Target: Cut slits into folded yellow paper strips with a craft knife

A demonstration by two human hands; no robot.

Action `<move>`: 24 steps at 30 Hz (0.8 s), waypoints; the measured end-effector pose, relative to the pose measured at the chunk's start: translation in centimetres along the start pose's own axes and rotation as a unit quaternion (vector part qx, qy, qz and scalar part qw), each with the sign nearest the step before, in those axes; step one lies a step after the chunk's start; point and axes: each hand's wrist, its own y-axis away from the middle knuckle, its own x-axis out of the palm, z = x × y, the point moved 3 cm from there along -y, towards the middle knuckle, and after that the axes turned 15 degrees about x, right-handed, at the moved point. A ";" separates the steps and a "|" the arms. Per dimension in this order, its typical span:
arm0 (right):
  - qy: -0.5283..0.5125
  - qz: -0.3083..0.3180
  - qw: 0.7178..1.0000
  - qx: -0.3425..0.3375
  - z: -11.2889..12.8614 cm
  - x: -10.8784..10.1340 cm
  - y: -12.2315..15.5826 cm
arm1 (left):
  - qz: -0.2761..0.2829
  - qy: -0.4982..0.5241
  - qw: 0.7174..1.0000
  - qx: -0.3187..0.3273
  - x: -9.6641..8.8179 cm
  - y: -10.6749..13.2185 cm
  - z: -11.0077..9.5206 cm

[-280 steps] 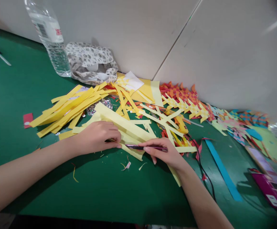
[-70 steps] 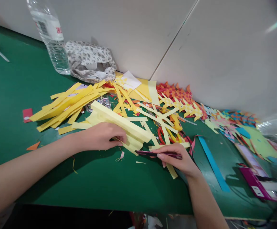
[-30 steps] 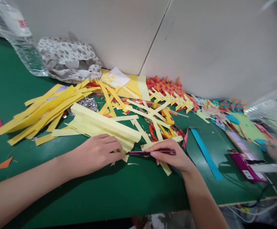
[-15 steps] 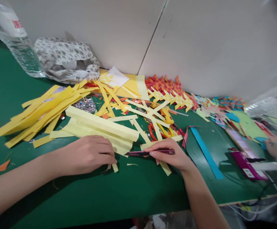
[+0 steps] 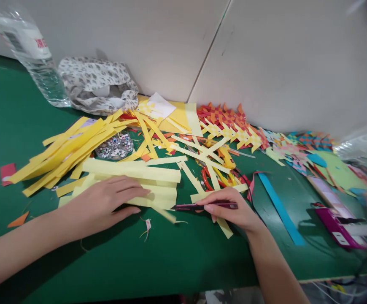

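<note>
My left hand (image 5: 104, 202) lies flat with fingers stretched out on a stack of pale yellow paper strips (image 5: 145, 179) on the green table (image 5: 158, 261). My right hand (image 5: 230, 207) is closed round a dark slim craft knife (image 5: 199, 206) held level, its tip pointing left at the right end of the stack. A thin cut sliver (image 5: 167, 216) lies just below the stack. Darker yellow strips (image 5: 66, 152) spread out to the left.
A water bottle (image 5: 34, 55) and a patterned cloth pouch (image 5: 98, 84) stand by the wall. Woven paper fish (image 5: 234, 128) line the back. A dish of googly eyes (image 5: 115, 145), a blue strip (image 5: 278, 207), a purple tool (image 5: 338, 228) and paper scraps lie around.
My left hand has opened from a pinch and now lies flat on the pale yellow stack, which has shifted to lie level. The knife hand has barely moved.
</note>
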 end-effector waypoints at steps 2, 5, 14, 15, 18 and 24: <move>-0.040 -0.004 0.999 -0.003 -0.1 -0.1 0.0 | 0.023 0.030 0.999 -0.019 0.3 -0.6 0.3; -0.148 -0.078 0.985 -0.051 0.3 -0.8 -0.2 | 0.014 0.096 0.994 -0.056 -0.1 -1.6 0.9; -0.299 -0.227 0.917 -0.133 5.1 -1.6 -1.2 | -0.509 0.318 0.762 -0.242 -8.9 -5.6 3.9; -0.305 -0.224 0.915 -0.143 5.6 -1.5 -1.5 | -0.564 0.372 0.702 -0.225 -9.6 -6.1 4.2; -0.330 -0.256 0.892 -0.172 6.8 -1.0 -2.9 | -0.599 0.481 0.589 -0.251 -9.6 -7.3 5.2; -0.364 -0.236 0.893 -0.122 6.1 2.2 -6.9 | -0.498 0.568 0.518 -0.402 -1.9 -6.3 4.4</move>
